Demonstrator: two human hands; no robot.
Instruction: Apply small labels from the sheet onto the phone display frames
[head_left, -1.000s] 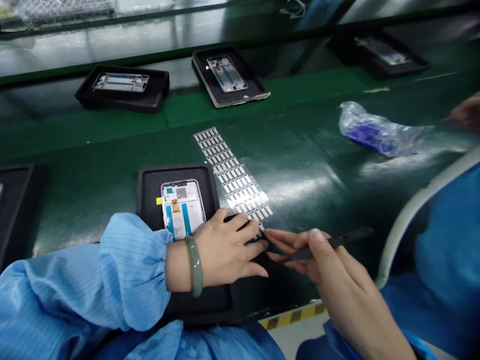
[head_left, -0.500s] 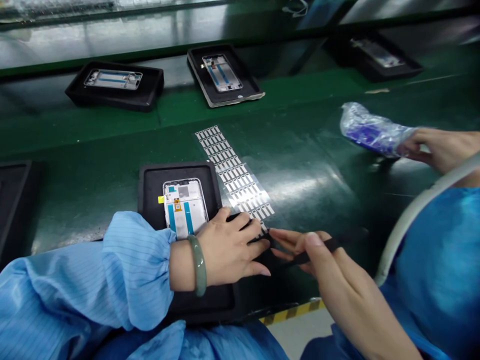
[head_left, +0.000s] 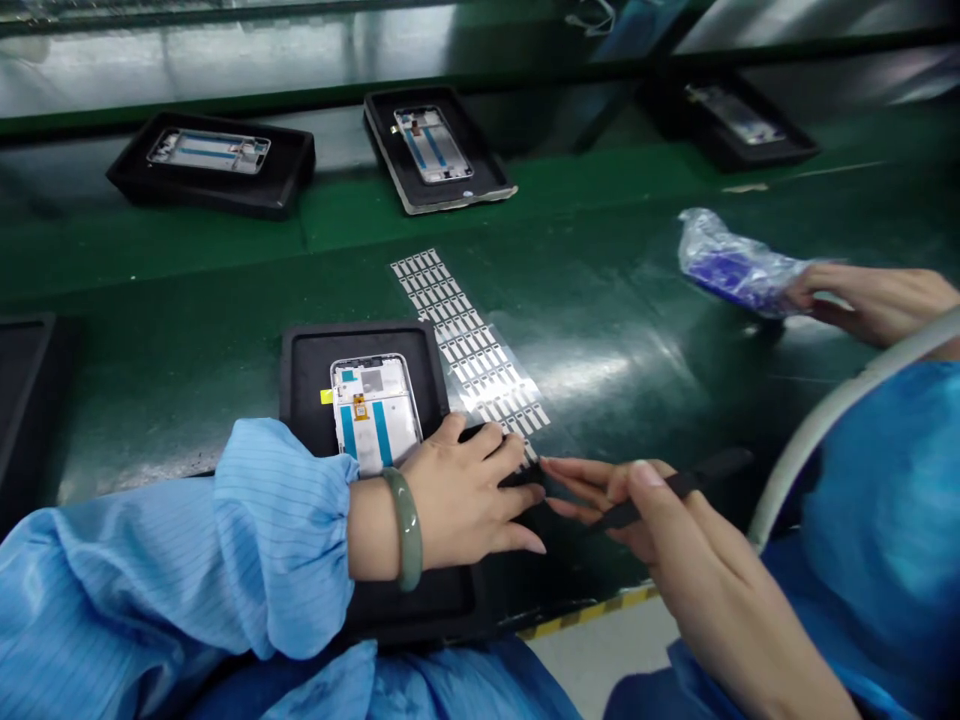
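Note:
My left hand (head_left: 469,495) lies palm down with spread fingers, across the right edge of a black tray (head_left: 306,355) and the near end of a sheet of small pale stickers (head_left: 469,340). In the tray sits a silver phone frame (head_left: 375,410) with blue strips and a yellow tab; its lower end is hidden behind my left hand and sleeve. My right hand (head_left: 645,510) grips a slim black tool (head_left: 720,466), whose exact kind I cannot make out. Its thumb is bent over the tool, and its fingertips are at the sheet's near corner.
Along the back stand a left tray (head_left: 285,190), a middle tray (head_left: 487,180) and a right tray (head_left: 780,150), each with a phone frame. At right another person's hand (head_left: 870,295) holds a plastic-wrapped purple item (head_left: 731,270). A pale curved bar (head_left: 832,425) rises near that person's blue sleeve.
The back trays have shifted slightly left. My hands and the near tray appear a little further right. The other person's hand has moved slightly left.

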